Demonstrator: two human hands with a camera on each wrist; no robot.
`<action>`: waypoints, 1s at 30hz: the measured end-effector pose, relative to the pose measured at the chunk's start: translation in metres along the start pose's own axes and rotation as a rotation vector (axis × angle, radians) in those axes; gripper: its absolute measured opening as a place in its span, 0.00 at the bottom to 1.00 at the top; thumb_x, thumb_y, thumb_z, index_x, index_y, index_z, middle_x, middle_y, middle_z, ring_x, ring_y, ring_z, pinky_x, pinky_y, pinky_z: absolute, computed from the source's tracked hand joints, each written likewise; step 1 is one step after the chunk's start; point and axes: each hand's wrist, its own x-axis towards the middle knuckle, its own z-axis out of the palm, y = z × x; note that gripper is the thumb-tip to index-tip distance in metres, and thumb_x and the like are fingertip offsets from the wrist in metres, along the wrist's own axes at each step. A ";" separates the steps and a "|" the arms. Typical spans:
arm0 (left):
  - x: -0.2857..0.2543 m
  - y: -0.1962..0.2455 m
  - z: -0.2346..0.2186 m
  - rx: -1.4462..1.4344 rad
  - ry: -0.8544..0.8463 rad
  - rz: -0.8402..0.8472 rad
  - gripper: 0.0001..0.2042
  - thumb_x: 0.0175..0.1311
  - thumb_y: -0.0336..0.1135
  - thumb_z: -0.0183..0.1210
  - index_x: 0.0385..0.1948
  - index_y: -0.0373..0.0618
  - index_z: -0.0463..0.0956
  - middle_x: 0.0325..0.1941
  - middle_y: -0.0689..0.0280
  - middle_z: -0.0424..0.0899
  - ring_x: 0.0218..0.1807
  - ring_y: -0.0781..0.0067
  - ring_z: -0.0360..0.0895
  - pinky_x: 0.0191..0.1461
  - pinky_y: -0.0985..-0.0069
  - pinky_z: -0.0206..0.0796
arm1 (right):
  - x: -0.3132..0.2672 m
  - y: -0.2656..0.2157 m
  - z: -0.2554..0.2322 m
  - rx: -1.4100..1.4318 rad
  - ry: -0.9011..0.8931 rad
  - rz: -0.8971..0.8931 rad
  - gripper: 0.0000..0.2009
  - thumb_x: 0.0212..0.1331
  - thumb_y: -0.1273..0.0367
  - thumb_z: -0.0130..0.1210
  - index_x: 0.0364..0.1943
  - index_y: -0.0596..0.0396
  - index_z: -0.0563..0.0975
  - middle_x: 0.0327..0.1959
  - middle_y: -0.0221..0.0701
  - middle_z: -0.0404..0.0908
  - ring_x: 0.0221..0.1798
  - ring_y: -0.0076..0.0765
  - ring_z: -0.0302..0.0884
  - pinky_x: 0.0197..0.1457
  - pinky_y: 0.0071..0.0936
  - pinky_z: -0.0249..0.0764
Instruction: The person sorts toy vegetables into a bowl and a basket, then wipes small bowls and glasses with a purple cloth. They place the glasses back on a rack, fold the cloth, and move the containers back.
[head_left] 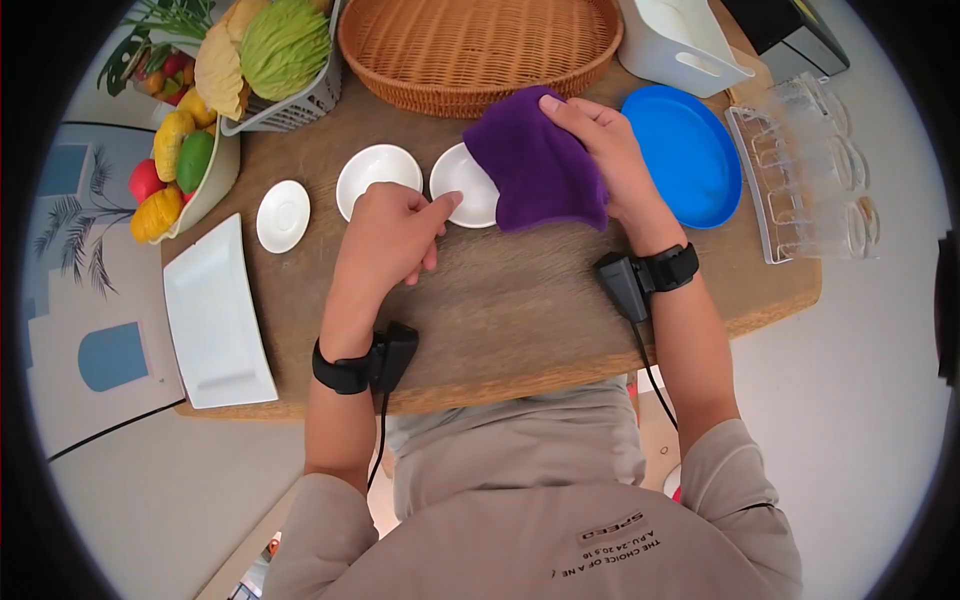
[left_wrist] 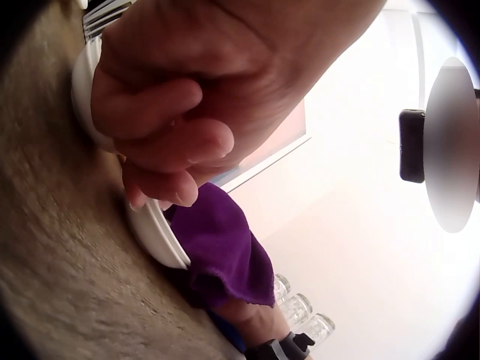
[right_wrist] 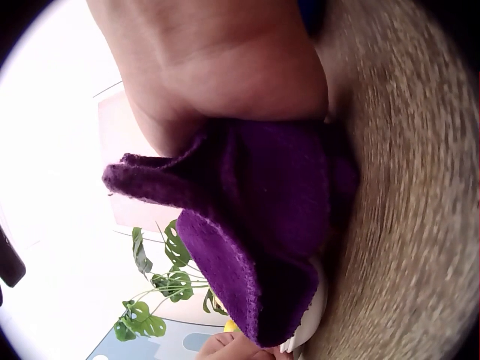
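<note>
A purple cloth point(head_left: 545, 165) hangs from my right hand point(head_left: 610, 150), which grips its upper edge and covers the right side of a white dish point(head_left: 465, 180). My left hand point(head_left: 395, 235) pinches this dish's left rim, with the thumb over the inside and the other fingers curled. In the left wrist view the curled fingers of my left hand point(left_wrist: 172, 127) meet the dish point(left_wrist: 159, 236) beside the cloth point(left_wrist: 225, 240). The cloth point(right_wrist: 262, 202) hides the fingers of my right hand point(right_wrist: 225, 67) in the right wrist view.
Left of the hands lie another white dish point(head_left: 378, 165), a small saucer point(head_left: 284, 217) and a rectangular white plate point(head_left: 215, 315). A wicker basket point(head_left: 480, 95) and white bin point(head_left: 675, 50) stand behind. On the right are a blue plate point(head_left: 685, 155) and a glass rack point(head_left: 755, 185).
</note>
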 end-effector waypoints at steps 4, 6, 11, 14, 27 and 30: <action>0.001 -0.001 0.002 0.051 0.002 0.017 0.19 0.68 0.41 0.59 0.20 0.34 0.80 0.10 0.63 0.77 0.09 0.76 0.71 0.15 0.76 0.62 | 0.000 0.000 0.001 0.003 -0.013 0.008 0.11 0.67 0.63 0.63 0.33 0.57 0.82 0.30 0.25 0.84 0.30 0.17 0.79 0.34 0.17 0.76; 0.002 -0.003 0.003 0.064 -0.001 0.017 0.19 0.67 0.41 0.59 0.19 0.34 0.80 0.10 0.63 0.77 0.09 0.75 0.71 0.15 0.75 0.62 | 0.000 0.001 -0.001 -0.006 -0.021 0.009 0.11 0.67 0.63 0.63 0.33 0.57 0.82 0.30 0.26 0.84 0.30 0.17 0.80 0.34 0.17 0.76; 0.001 -0.002 0.000 0.046 -0.002 -0.002 0.17 0.65 0.38 0.57 0.19 0.34 0.79 0.10 0.63 0.77 0.10 0.76 0.72 0.15 0.76 0.62 | -0.002 -0.002 0.001 -0.034 -0.034 0.016 0.10 0.67 0.63 0.63 0.33 0.57 0.82 0.30 0.25 0.84 0.30 0.17 0.79 0.34 0.17 0.76; 0.004 -0.004 -0.002 -0.002 -0.003 0.030 0.16 0.65 0.36 0.57 0.20 0.35 0.79 0.11 0.63 0.78 0.10 0.76 0.72 0.15 0.76 0.62 | 0.001 0.001 -0.002 -0.034 -0.047 0.009 0.11 0.67 0.63 0.62 0.34 0.57 0.82 0.30 0.25 0.84 0.30 0.16 0.79 0.34 0.16 0.76; -0.001 -0.006 0.001 -0.392 -0.059 0.224 0.13 0.71 0.34 0.57 0.26 0.37 0.79 0.17 0.63 0.82 0.13 0.78 0.77 0.14 0.83 0.62 | -0.002 -0.003 0.000 0.074 0.047 -0.042 0.16 0.73 0.60 0.53 0.48 0.60 0.79 0.41 0.32 0.85 0.40 0.25 0.83 0.44 0.22 0.81; -0.001 -0.008 0.001 -0.466 -0.067 0.267 0.13 0.71 0.34 0.58 0.25 0.38 0.79 0.17 0.63 0.82 0.13 0.78 0.77 0.14 0.84 0.62 | -0.002 -0.003 -0.004 0.196 0.026 -0.091 0.22 0.77 0.58 0.45 0.60 0.62 0.75 0.51 0.38 0.83 0.50 0.31 0.84 0.53 0.27 0.83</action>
